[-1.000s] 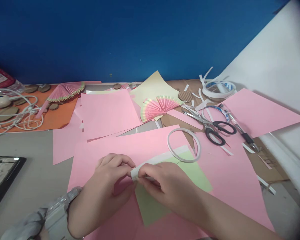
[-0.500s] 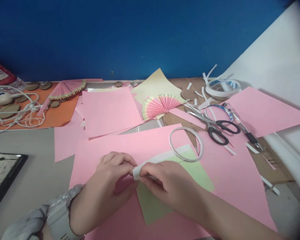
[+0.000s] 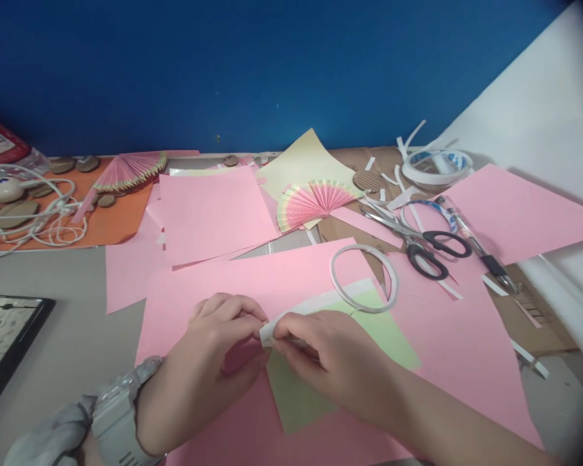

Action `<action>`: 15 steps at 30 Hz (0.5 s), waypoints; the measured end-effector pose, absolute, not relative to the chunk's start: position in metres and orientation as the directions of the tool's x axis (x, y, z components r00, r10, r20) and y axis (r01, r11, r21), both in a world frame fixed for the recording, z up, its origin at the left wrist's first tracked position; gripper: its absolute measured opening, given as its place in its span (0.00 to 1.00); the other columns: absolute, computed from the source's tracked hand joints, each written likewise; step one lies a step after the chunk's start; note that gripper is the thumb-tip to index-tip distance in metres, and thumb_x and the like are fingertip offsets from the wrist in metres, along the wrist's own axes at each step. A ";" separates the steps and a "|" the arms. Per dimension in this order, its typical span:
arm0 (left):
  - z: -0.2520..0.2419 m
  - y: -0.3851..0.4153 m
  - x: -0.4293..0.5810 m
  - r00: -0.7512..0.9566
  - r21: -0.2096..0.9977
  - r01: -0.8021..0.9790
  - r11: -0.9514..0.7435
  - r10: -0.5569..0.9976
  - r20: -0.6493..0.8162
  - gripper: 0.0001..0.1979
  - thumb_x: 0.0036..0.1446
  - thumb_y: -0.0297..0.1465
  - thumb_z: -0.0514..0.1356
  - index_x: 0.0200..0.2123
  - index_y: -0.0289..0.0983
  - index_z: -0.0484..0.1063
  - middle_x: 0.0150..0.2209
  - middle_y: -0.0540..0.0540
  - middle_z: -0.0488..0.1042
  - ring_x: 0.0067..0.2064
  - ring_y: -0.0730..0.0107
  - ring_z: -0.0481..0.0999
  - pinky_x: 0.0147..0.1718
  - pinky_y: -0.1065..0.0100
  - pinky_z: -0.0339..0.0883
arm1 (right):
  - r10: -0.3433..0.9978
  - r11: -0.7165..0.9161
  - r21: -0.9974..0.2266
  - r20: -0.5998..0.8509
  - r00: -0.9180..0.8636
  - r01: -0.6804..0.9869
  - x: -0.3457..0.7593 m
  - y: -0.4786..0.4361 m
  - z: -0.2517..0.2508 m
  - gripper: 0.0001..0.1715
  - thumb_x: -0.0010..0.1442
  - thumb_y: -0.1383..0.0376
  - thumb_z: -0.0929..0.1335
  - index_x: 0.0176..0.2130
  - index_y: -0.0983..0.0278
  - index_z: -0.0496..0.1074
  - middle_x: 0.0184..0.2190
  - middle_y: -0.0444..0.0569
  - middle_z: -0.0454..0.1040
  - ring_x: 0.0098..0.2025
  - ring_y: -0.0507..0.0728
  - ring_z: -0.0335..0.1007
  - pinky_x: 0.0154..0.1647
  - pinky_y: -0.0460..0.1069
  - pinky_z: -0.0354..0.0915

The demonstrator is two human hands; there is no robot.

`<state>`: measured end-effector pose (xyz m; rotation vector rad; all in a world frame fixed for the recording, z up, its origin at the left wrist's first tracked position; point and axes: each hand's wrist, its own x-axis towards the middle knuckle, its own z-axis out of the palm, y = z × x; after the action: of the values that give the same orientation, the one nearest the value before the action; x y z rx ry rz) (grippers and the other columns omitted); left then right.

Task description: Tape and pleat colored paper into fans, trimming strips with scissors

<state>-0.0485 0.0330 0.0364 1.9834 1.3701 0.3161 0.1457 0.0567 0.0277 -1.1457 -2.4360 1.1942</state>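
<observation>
A light green paper sheet [image 3: 383,333] lies on a large pink sheet [image 3: 272,278], with a white tape strip [image 3: 330,299] along its top edge. My left hand [image 3: 208,369], with a grey watch on its wrist, and my right hand [image 3: 325,366] meet at the strip's near end [image 3: 266,332]. Both pinch that white end between curled fingertips. A thin white tape ring [image 3: 364,270] rests on the far end of the strip.
Black-handled scissors [image 3: 420,246], a pen [image 3: 476,247] and tape rolls [image 3: 437,167] lie at the right. Folded paper fans [image 3: 315,200] and more pink sheets [image 3: 214,210] sit behind. White cables [image 3: 34,220] on orange paper and a dark phone [image 3: 4,336] are at the left.
Both hands hold the same pinch on the strip's end, with only slight finger shifts. The view has drifted a little.
</observation>
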 end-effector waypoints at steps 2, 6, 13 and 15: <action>0.037 0.033 -0.048 0.412 0.659 0.726 -0.196 0.892 -0.187 0.10 0.51 0.20 0.55 0.31 0.42 0.68 0.42 0.54 0.69 0.47 0.65 0.64 0.45 0.62 0.58 | 0.718 0.380 -0.736 -0.146 -0.680 0.560 0.146 0.057 0.028 0.07 0.62 0.69 0.62 0.32 0.61 0.64 0.18 0.35 0.52 0.20 0.47 0.50 0.22 0.44 0.46; 0.037 0.032 -0.048 0.414 0.655 0.730 -0.198 0.890 -0.192 0.10 0.52 0.21 0.55 0.33 0.43 0.68 0.42 0.53 0.69 0.47 0.64 0.64 0.45 0.62 0.58 | 0.720 0.380 -0.738 -0.142 -0.679 0.557 0.145 0.057 0.029 0.07 0.62 0.69 0.62 0.31 0.61 0.63 0.18 0.35 0.52 0.20 0.47 0.50 0.22 0.44 0.46; 0.036 0.031 -0.050 0.410 0.655 0.729 -0.197 0.892 -0.188 0.09 0.52 0.21 0.56 0.32 0.43 0.68 0.43 0.53 0.69 0.47 0.65 0.64 0.46 0.62 0.58 | 0.723 0.389 -0.736 -0.129 -0.678 0.555 0.144 0.058 0.028 0.07 0.62 0.69 0.62 0.31 0.61 0.65 0.17 0.35 0.52 0.19 0.47 0.50 0.22 0.44 0.45; 0.036 0.032 -0.049 0.415 0.651 0.732 -0.203 0.890 -0.189 0.10 0.52 0.21 0.56 0.33 0.43 0.68 0.43 0.54 0.69 0.47 0.66 0.64 0.46 0.63 0.58 | 0.721 0.386 -0.738 -0.133 -0.680 0.554 0.144 0.058 0.028 0.07 0.62 0.69 0.62 0.32 0.61 0.65 0.18 0.35 0.52 0.20 0.47 0.50 0.22 0.44 0.46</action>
<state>-0.0490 0.0318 0.0357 1.9918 1.3721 0.2975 0.1443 0.0578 0.0277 -1.1379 -2.4340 1.1712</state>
